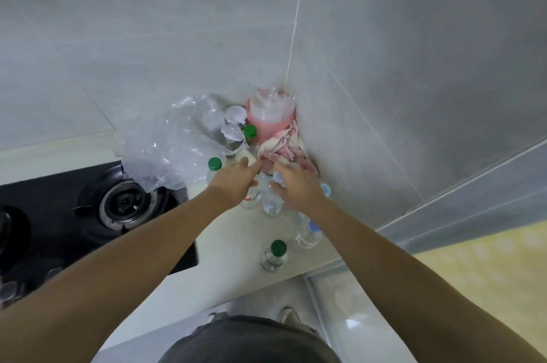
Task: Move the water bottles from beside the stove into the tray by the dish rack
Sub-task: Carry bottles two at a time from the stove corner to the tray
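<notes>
Early stage, judging by bottles (273, 256) crowding counter (228, 247) beside stove (124, 205). Left hand (233, 182), right hand (296, 185) reach among them, fingers extended, gripping nothing. Tray not visible.

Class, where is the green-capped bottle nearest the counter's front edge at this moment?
In the head view, the green-capped bottle stands upright near the counter's front edge, right of the stove, just below-left of a blue-capped bottle.

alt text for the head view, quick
Both hands, left hand and right hand, reach into clear plastic water bottles clustered on a pale counter beside a black gas stove, near a pink-and-white cloth.
</notes>
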Demonstrator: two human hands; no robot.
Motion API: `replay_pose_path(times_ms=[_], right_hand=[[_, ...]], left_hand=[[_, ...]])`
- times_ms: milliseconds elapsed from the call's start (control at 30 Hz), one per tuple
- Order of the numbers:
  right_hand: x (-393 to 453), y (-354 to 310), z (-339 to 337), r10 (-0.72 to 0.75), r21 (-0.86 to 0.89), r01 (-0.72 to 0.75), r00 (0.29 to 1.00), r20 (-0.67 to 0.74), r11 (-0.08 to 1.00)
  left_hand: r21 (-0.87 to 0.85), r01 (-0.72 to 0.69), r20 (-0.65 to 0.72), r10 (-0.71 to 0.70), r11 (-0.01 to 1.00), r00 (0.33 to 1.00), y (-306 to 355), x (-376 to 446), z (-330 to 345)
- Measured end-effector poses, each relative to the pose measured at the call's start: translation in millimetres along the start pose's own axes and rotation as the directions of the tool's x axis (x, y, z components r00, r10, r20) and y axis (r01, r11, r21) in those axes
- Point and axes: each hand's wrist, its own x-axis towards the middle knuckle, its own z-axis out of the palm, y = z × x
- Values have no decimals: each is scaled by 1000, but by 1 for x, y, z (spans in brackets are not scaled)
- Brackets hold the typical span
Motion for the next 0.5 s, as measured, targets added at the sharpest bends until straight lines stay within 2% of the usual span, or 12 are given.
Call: replay_pose_path(times_ms=[300, 500], right_hand=[[17, -14, -66, -145, 189, 146, 989, -19, 971], [9, -47, -77, -331, 254, 321, 944, -2, 913]], left_hand=[[-105, 153, -109, -164, 983, 980, 2, -47, -40], [-186, 372, -160, -401, 910, 902, -1, -116, -53]])
